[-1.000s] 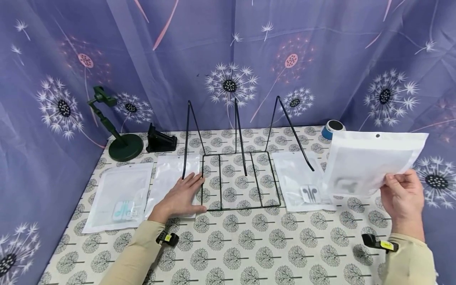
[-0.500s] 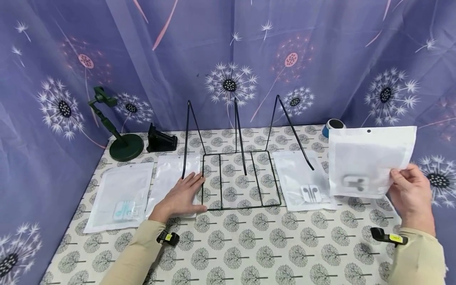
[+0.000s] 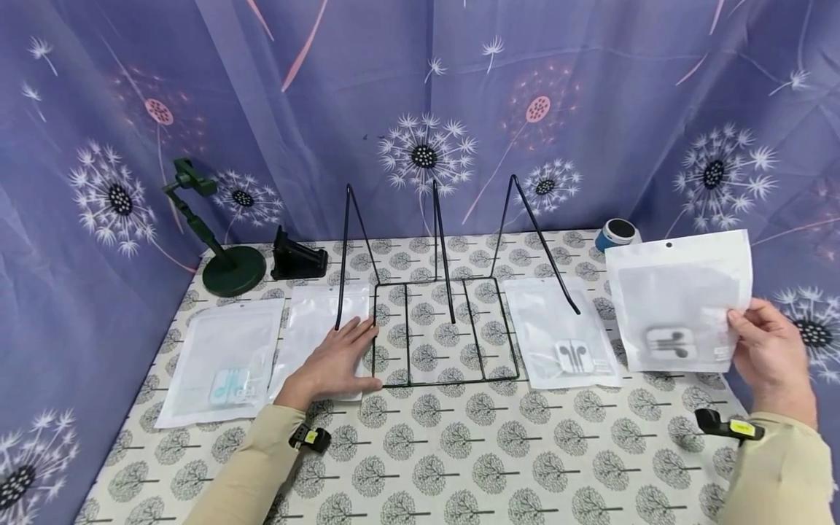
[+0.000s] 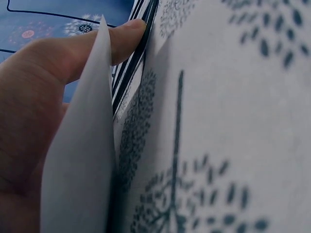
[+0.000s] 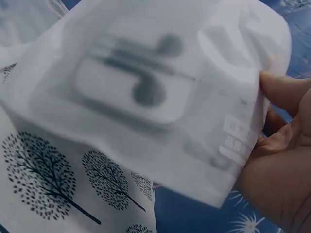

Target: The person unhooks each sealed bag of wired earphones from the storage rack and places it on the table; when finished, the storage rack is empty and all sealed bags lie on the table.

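My right hand [image 3: 769, 355] pinches the right edge of a white zip pouch [image 3: 679, 292] between thumb and fingers. Through its frosted front, an earphone case with dark earbuds [image 5: 141, 73] shows in the right wrist view. The pouch stands tilted up at the table's right side. My left hand [image 3: 331, 364] lies with straight fingers over another white pouch [image 3: 315, 310], its fingertips at the left side of a black wire rack [image 3: 407, 343]. Part of that pouch is hidden under the hand; its edge [image 4: 82, 141] rises beside the thumb in the left wrist view.
Left on the table lies a pouch with a teal earphone case [image 3: 219, 357]. Right of the rack lies a pouch with dark earphones [image 3: 558, 335], under a rack arm. A green stand [image 3: 230, 270], black holder [image 3: 297, 259] and blue-white round device [image 3: 615, 235] stand behind.
My right hand has shifted right and slightly lower, and the pouch in it has turned and come down toward the table's right side. The left hand stays in place.
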Demonstrator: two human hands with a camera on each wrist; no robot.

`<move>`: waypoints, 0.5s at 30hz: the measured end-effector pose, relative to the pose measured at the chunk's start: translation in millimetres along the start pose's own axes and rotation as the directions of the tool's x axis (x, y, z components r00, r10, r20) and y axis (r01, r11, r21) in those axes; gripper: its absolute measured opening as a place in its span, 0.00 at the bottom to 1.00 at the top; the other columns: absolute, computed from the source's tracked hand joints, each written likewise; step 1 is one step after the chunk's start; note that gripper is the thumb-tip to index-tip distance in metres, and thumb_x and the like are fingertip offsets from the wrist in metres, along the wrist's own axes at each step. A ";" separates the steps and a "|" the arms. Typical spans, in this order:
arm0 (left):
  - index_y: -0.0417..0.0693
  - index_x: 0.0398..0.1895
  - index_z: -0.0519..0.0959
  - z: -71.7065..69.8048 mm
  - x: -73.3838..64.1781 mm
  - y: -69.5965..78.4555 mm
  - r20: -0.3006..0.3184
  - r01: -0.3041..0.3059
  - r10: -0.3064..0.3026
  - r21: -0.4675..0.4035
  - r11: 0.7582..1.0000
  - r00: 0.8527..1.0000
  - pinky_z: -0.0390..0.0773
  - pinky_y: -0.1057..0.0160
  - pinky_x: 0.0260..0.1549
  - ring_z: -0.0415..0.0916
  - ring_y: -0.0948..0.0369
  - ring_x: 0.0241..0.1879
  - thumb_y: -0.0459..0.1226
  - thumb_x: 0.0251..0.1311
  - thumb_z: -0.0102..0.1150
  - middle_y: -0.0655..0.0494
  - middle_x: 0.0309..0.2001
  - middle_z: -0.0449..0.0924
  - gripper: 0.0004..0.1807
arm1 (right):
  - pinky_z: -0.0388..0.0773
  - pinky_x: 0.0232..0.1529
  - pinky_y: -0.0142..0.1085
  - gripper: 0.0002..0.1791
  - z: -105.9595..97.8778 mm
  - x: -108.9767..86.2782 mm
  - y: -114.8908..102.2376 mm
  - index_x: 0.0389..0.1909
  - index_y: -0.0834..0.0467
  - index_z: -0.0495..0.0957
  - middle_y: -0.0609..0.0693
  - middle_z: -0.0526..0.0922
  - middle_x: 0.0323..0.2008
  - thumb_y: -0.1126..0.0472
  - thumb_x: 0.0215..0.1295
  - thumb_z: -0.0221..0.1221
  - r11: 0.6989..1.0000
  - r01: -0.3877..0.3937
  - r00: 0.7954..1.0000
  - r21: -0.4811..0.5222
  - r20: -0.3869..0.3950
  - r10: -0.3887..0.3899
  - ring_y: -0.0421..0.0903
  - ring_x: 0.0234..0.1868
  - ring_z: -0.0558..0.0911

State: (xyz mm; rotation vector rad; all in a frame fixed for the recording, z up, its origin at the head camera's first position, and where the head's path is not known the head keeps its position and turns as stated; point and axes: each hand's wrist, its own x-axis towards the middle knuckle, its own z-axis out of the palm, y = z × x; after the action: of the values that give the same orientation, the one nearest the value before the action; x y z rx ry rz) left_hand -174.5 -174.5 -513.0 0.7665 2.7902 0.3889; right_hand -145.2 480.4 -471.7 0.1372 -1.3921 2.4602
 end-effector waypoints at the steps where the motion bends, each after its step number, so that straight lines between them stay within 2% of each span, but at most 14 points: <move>1: 0.50 0.77 0.50 0.0 0.2 0.0 -0.002 -0.001 0.001 0.003 1.000 1.000 0.46 0.36 0.71 0.39 0.47 0.77 0.68 0.49 0.61 0.51 0.79 0.43 0.58 | 0.84 0.29 0.32 0.14 -2.2 0.9 -0.7 0.43 0.70 0.78 0.56 0.84 0.31 0.81 0.67 0.44 1.000 -0.020 1.000 -0.004 -0.001 0.020 0.46 0.30 0.85; 6: 0.51 0.78 0.50 0.6 0.4 -1.3 -0.002 0.000 0.000 0.005 1.000 1.000 0.46 0.36 0.71 0.39 0.47 0.77 0.68 0.49 0.61 0.52 0.79 0.43 0.58 | 0.83 0.28 0.34 0.15 -11.1 6.2 -2.7 0.41 0.68 0.80 0.54 0.85 0.33 0.80 0.68 0.45 0.992 -0.124 0.992 -0.015 -0.025 0.124 0.46 0.29 0.85; 10: 0.51 0.78 0.50 1.7 0.2 -1.9 0.003 0.003 -0.003 0.004 1.000 1.000 0.46 0.36 0.71 0.39 0.48 0.77 0.68 0.49 0.60 0.53 0.79 0.42 0.58 | 0.83 0.26 0.35 0.15 -14.7 11.1 -3.1 0.40 0.66 0.81 0.53 0.85 0.33 0.80 0.68 0.46 0.976 -0.216 0.975 -0.015 -0.061 0.215 0.46 0.27 0.84; 13: 0.51 0.77 0.50 2.3 0.5 -1.9 -0.002 0.000 0.000 0.005 1.000 1.000 0.47 0.36 0.71 0.39 0.48 0.77 0.68 0.49 0.60 0.53 0.79 0.42 0.58 | 0.82 0.25 0.33 0.16 -15.1 13.8 -2.6 0.39 0.64 0.82 0.51 0.83 0.31 0.79 0.67 0.47 0.963 -0.264 0.962 -0.057 -0.094 0.258 0.44 0.26 0.82; 15: 0.51 0.77 0.50 2.1 0.5 -1.4 -0.006 -0.001 0.001 0.006 1.000 1.000 0.47 0.36 0.71 0.39 0.48 0.77 0.68 0.49 0.60 0.53 0.79 0.42 0.58 | 0.80 0.24 0.31 0.15 -14.7 14.8 -2.0 0.38 0.62 0.83 0.49 0.81 0.29 0.78 0.67 0.50 0.950 -0.288 0.954 -0.119 -0.120 0.274 0.42 0.25 0.80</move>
State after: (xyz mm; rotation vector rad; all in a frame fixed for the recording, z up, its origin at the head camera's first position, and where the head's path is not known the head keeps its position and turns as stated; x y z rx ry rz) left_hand -175.0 -175.0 -515.5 0.7693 2.7977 0.3839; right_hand -157.6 497.2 -474.4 -0.2308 -1.6241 2.5406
